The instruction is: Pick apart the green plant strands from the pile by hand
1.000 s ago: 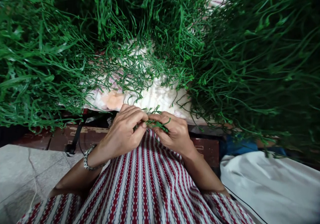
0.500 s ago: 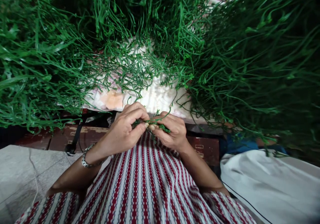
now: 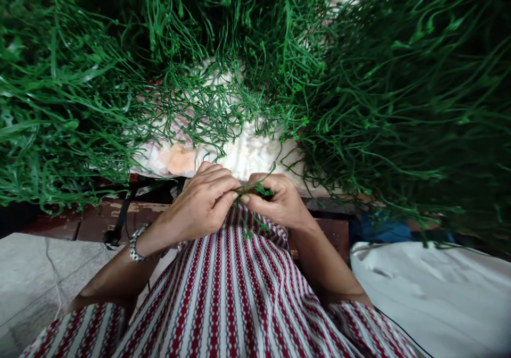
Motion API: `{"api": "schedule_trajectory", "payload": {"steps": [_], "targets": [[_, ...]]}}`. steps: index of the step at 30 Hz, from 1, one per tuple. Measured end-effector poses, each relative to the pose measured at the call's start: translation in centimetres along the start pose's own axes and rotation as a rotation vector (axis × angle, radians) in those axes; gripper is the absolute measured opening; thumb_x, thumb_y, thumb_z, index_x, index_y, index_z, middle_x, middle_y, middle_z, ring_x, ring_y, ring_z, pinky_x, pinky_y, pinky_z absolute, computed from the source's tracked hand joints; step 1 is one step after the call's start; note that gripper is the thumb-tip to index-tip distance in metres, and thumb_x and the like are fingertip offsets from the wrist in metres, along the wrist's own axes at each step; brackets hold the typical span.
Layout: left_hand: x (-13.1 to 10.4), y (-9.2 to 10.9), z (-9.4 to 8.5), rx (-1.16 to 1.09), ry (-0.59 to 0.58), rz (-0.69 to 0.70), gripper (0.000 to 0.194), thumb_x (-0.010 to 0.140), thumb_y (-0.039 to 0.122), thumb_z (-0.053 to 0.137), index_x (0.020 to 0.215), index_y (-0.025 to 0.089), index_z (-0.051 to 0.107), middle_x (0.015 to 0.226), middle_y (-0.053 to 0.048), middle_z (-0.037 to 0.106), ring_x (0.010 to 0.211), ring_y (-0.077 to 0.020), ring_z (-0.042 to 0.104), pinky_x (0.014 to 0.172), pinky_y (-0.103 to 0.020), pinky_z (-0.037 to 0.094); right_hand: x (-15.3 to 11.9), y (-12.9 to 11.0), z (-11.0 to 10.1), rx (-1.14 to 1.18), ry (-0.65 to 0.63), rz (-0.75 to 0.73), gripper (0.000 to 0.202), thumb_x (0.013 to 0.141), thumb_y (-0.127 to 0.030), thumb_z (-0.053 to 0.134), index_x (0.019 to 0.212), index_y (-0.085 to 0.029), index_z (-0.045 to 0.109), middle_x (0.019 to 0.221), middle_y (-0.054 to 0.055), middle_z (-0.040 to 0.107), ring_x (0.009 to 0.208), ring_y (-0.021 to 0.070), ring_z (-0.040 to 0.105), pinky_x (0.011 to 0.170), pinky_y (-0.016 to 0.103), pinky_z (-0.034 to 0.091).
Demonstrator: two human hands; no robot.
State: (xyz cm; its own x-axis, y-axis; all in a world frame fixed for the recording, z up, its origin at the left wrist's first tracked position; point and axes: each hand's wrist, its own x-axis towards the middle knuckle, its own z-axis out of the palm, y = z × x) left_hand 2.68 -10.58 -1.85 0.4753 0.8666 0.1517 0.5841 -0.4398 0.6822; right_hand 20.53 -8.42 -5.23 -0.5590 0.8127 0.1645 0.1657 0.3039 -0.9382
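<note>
Nearest me, my red-and-white striped woven garment (image 3: 235, 299) covers my lap, and a silver bead bracelet (image 3: 134, 243) sits on my left wrist. Just above the cloth my two hands meet. My left hand (image 3: 202, 206) is curled narrow, thumb and forefinger pinched on the small bunch of thin green plastic stems (image 3: 255, 190). My right hand (image 3: 279, 204) is closed around the same bunch from the other side, fingers folded over it. The bunch lies between the two hands, its long axis running roughly left to right, with one loose strand hanging down onto the striped cloth; both hands are equally near it. Beyond my knuckles lies a crumpled white patterned cloth (image 3: 247, 153), and past that the great heaps of green plastic stems (image 3: 399, 97) rise on every side.
</note>
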Motion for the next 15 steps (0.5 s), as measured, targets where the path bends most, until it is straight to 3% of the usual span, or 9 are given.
{"api": "schedule_trajectory", "payload": {"steps": [4, 6, 11, 15], "targets": [[0.0, 0.0, 0.4, -0.094, 0.044, -0.101, 0.012, 0.082, 0.012, 0.045, 0.071, 0.016, 0.046, 0.068, 0.002, 0.049, 0.070, -0.0121, 0.044, 0.071, -0.026, 0.035, -0.2, -0.1, 0.7, -0.083, 0.159, 0.028, 0.014, 0.080, -0.023, 0.058, 0.071, -0.012, 0.059, 0.062, -0.002, 0.053, 0.057, 0.0066, 0.047, 0.056, 0.018, 0.037], [-0.1, 0.0, 0.4, -0.138, 0.006, -0.134, 0.013, 0.083, 0.013, 0.044, 0.070, 0.017, 0.045, 0.067, 0.002, 0.047, 0.069, -0.0117, 0.043, 0.069, -0.026, 0.035, -0.4, 0.1, 0.9, -0.055, 0.145, 0.018, 0.015, 0.082, -0.025, 0.056, 0.074, -0.013, 0.057, 0.063, -0.002, 0.053, 0.057, 0.0067, 0.046, 0.056, 0.018, 0.036], [-0.1, -0.4, -0.2, -0.239, -0.155, -0.171, 0.011, 0.084, 0.016, 0.044, 0.075, 0.016, 0.050, 0.072, 0.001, 0.052, 0.072, -0.0123, 0.045, 0.068, -0.026, 0.035, -0.7, 0.3, 0.2, 0.026, -0.069, -0.068, 0.015, 0.086, -0.025, 0.051, 0.077, -0.013, 0.053, 0.064, -0.002, 0.048, 0.058, 0.0068, 0.044, 0.057, 0.019, 0.035], [-0.4, 0.0, -1.2, -0.222, -0.272, -0.016, 0.016, 0.082, 0.008, 0.042, 0.070, 0.015, 0.050, 0.066, 0.002, 0.049, 0.068, -0.0112, 0.044, 0.072, -0.027, 0.034, -0.8, -0.4, -0.8, 0.056, -0.325, -0.096, 0.023, 0.088, -0.029, 0.047, 0.072, -0.013, 0.051, 0.062, -0.002, 0.046, 0.057, 0.0071, 0.041, 0.055, 0.019, 0.033]]}}
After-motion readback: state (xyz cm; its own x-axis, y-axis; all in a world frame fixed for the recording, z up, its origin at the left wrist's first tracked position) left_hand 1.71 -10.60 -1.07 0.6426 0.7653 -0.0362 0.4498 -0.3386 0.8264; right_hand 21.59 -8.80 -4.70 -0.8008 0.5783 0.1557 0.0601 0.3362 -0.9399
